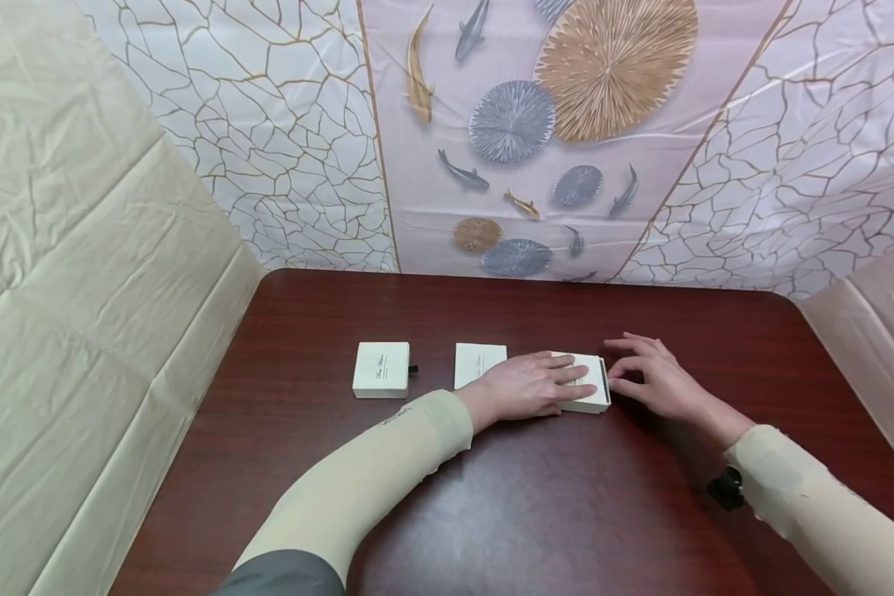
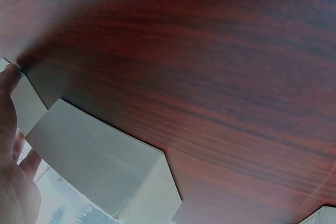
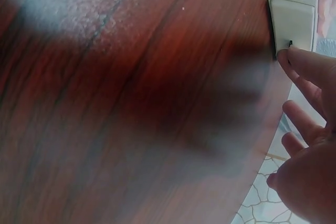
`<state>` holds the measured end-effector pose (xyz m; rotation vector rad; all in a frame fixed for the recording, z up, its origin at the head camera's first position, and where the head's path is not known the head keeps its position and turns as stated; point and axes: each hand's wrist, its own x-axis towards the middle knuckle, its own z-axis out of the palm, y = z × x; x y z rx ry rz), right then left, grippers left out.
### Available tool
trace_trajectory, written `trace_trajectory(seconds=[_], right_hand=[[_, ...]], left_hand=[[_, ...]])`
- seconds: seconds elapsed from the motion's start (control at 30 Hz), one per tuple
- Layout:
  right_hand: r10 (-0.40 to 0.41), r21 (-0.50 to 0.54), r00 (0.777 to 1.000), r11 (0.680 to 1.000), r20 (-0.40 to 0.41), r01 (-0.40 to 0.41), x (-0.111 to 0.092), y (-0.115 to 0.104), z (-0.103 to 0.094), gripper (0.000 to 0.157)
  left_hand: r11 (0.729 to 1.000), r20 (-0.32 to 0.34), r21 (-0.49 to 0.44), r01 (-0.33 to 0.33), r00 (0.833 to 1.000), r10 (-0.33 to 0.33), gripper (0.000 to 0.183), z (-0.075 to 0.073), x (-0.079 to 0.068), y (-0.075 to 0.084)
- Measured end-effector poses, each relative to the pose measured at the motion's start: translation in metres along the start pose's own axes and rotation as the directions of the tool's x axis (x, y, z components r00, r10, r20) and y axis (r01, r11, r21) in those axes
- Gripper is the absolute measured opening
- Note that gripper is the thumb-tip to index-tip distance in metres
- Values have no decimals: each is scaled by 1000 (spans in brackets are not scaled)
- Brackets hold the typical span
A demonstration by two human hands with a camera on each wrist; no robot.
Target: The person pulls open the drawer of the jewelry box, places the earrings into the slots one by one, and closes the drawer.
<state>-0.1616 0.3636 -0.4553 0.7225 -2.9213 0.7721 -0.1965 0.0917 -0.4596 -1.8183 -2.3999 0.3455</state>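
My left hand point(image 1: 532, 385) lies over the rightmost white box point(image 1: 581, 405), its straight, spread fingers resting on the printed lid. In the left wrist view the thumb point(image 2: 9, 78) is against that box's side. From the right, my right hand point(image 1: 659, 381) reaches to the box's end. Thumb and forefinger pinch a small black pull tab point(image 3: 290, 43) on the end of the inner drawer point(image 3: 294, 20), as the right wrist view shows. The other right fingers are spread off the box. A second white box point(image 1: 480, 358) stands left of it, partly covered by my left hand.
A third white box point(image 1: 382, 368) stands further left, its black tab point(image 1: 414, 369) pointing right. All three boxes are on the dark reddish wooden table point(image 1: 536, 505). Behind it hangs a patterned cloth point(image 1: 432, 149), and a pale cloth point(image 1: 104, 273) borders the left side.
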Motion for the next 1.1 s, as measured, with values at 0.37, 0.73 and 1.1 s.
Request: trace_trajectory(seconds=[0.37, 0.73, 1.1], right_hand=[[-27, 12, 1000, 1000, -15, 27, 3, -2, 5, 14], [17, 1, 999, 1000, -31, -17, -8, -3, -5, 11], [-6, -121, 995, 993, -104, -6, -21, -9, -14, 27]], left_hand=[[1000, -2, -4, 2, 1000, -2, 60, -1, -1, 0], [1000, -1, -17, 0, 1000, 0, 62, -1, 1, -1], [992, 25, -95, 89, 996, -87, 72, -25, -14, -7]])
